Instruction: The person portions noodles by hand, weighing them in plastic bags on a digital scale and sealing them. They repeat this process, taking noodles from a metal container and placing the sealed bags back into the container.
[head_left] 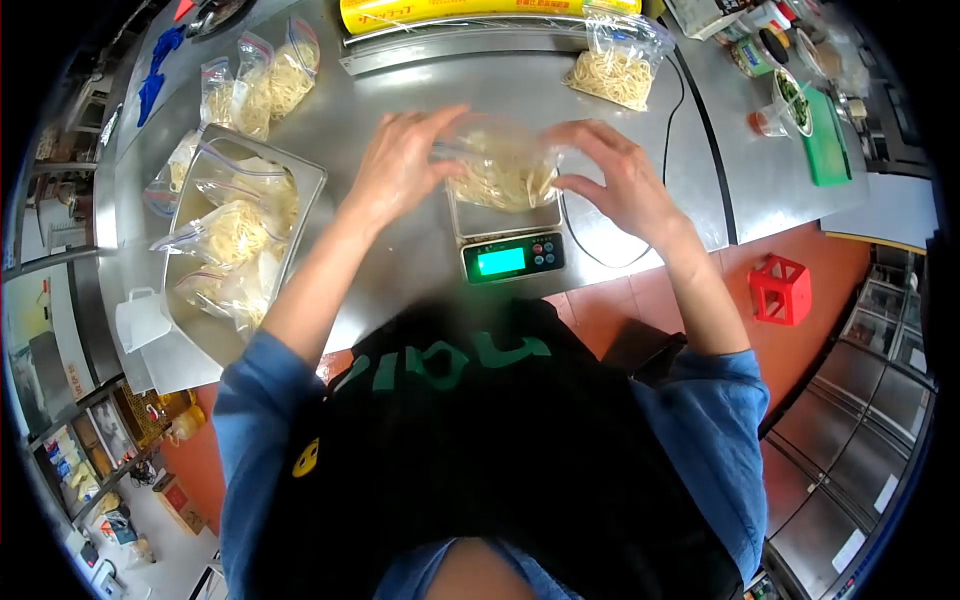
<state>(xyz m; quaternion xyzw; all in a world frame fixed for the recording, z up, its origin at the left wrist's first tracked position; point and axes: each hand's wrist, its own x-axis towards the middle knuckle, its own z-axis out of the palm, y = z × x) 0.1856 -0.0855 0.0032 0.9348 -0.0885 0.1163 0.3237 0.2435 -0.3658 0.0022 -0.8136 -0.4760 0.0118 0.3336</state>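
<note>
A clear zip bag of pale noodles [505,180] rests on the metal pan of a digital scale [513,258] with a lit green display. The bag's upper part is blurred. At its left side is my left hand [405,160], thumb and forefinger apart in a curve. My right hand [615,170] curves round the other side in the same way, its thumb close to the noodles. Both hands look open; whether the fingertips touch the plastic is hard to tell.
To the left, a steel tray [313,180] holds several noodle bags. More bags [290,75] lie behind it, and one noodle bag [612,78] is at the back right. A yellow film roll [460,12] spans the back. A cable [600,262] loops right of the scale.
</note>
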